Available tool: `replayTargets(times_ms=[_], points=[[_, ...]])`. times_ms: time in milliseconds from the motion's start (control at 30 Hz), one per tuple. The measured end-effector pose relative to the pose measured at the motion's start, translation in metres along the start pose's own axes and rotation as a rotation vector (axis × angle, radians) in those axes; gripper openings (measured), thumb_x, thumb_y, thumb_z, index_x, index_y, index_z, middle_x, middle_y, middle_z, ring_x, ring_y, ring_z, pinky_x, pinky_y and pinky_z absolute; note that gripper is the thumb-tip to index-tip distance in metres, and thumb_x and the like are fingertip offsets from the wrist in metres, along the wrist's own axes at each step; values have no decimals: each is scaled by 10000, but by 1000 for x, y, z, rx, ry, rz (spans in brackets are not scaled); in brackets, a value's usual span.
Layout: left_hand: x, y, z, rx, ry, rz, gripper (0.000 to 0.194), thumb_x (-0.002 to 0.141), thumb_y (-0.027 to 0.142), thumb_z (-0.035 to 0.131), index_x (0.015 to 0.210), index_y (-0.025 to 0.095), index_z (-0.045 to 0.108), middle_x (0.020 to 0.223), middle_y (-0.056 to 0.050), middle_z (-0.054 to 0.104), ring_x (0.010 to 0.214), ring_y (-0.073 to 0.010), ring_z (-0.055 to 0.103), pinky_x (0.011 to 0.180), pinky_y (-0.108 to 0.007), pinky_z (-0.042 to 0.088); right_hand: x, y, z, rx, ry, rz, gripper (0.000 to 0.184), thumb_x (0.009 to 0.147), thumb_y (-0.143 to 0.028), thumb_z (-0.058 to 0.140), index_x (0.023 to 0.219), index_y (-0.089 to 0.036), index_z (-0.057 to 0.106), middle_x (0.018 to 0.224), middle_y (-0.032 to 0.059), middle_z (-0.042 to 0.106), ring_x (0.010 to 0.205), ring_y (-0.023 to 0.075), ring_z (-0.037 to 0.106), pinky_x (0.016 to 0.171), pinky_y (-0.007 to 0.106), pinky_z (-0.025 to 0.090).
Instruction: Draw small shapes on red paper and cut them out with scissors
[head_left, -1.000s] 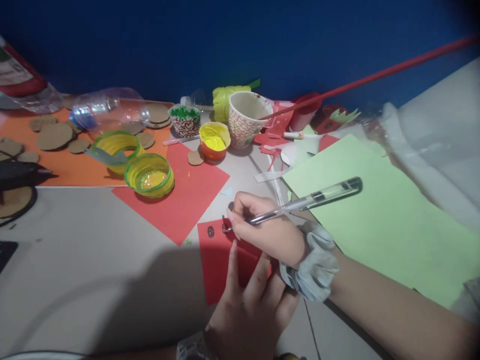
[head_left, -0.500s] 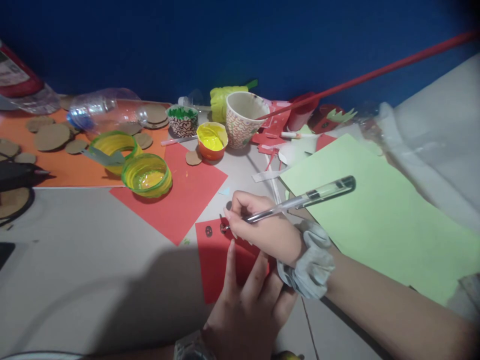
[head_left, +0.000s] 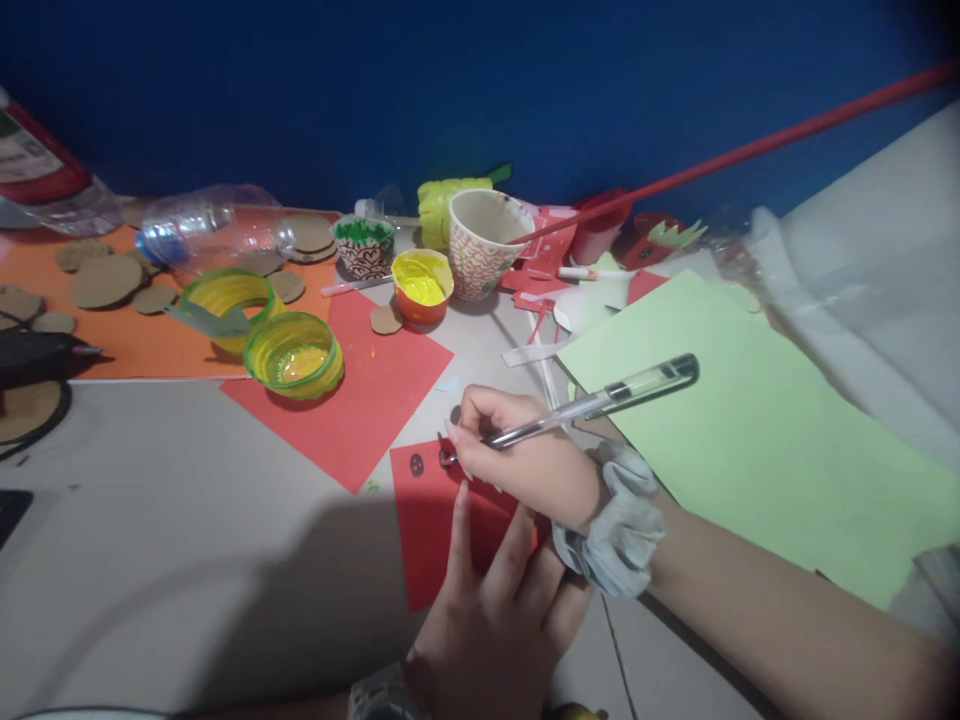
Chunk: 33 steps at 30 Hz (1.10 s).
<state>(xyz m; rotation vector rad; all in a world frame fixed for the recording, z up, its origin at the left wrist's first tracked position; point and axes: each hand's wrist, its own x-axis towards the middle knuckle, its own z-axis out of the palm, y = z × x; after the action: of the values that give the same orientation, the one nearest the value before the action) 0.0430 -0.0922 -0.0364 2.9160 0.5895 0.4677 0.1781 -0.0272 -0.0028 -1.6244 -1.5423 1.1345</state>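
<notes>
My right hand (head_left: pixel 506 435), with a pale scrunchie (head_left: pixel 619 520) at its wrist, grips a clear-barrelled pen (head_left: pixel 585 408) with a black cap end. The pen's tip meets a piece of red paper (head_left: pixel 420 540) near its top edge, at a small dark mark. Just left of the tip is a black oval drawing (head_left: pixel 417 465) with small light spots. My left hand (head_left: pixel 499 610) lies flat with spread fingers on the lower part of that paper, holding nothing. A watch (head_left: pixel 386 695) shows at the left wrist. Part of the paper is hidden under both hands.
Another red sheet (head_left: pixel 360 400) lies behind, with yellow-green rings (head_left: pixel 296 355) at its left. Paint cups (head_left: pixel 422 285) and a patterned paper cup (head_left: pixel 487 245) holding a red stick stand farther back. Green paper (head_left: pixel 750 420) is at right; cardboard discs (head_left: pixel 109 282) and a plastic bottle (head_left: pixel 217 225) at left.
The pen has tilted very slightly and its cap end sits a little farther left. The left hand stays in place on the paper.
</notes>
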Motion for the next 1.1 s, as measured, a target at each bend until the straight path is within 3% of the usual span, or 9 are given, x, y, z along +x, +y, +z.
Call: replayTargets(times_ms=[200,367,433,533,667,867,967,1100], points=[[0,-2,-7,-50,-64,17,434,910,462,350,1234,291,582,1143,-8,618,1218,-314,352,1085,-589,-99,0,1,0,1,16,-5,215,827,-214,540,665,-213,399,571,-52,507,530,103,470,509,222,343],[1,-1,-7,-24,-28,6,401,906,477,383,1178,294,614,1091,-1,636,1197,-303,376,1081,-581,57,0,1,1,26,22,11,214,835,-215,531,669,-212,395,569,-57,507,521,96,470,512,217,345],[1,-1,-5,-40,-17,23,461,901,516,351,1196,269,606,1091,-18,635,1202,-317,376,1081,-597,47,0,1,1,26,15,10,210,835,-214,531,673,-212,397,561,-60,501,508,92,460,503,213,337],[0,-1,-3,-35,-14,31,411,909,449,376,1210,278,596,1107,-16,631,1217,-321,374,1085,-614,13,0,1,0,15,0,-4,217,832,-205,528,661,-211,395,554,-59,494,500,91,450,496,213,325],[0,-1,-3,0,-33,8,352,916,384,421,1221,320,583,1090,9,636,1199,-302,387,1082,-580,107,0,0,0,13,18,12,212,831,-219,536,667,-212,401,549,-61,487,497,92,446,494,213,329],[-1,-2,-4,-13,-43,33,468,890,503,364,1257,292,563,1148,-16,609,1204,-331,356,1054,-595,104,0,0,0,19,14,8,210,830,-211,532,667,-213,400,556,-63,490,503,93,451,501,215,335],[-1,-3,-4,0,-36,37,436,884,478,387,1238,306,574,1114,-6,615,1195,-323,361,1052,-580,121,0,0,-1,10,6,-10,213,828,-207,532,661,-212,400,560,-59,490,517,97,459,507,219,336],[-1,-3,-4,-16,-39,45,484,876,522,361,1240,286,577,1157,-23,605,1207,-338,350,1070,-607,44,0,0,-1,21,1,-6,215,834,-201,521,661,-212,394,561,-60,490,512,94,452,510,219,335]])
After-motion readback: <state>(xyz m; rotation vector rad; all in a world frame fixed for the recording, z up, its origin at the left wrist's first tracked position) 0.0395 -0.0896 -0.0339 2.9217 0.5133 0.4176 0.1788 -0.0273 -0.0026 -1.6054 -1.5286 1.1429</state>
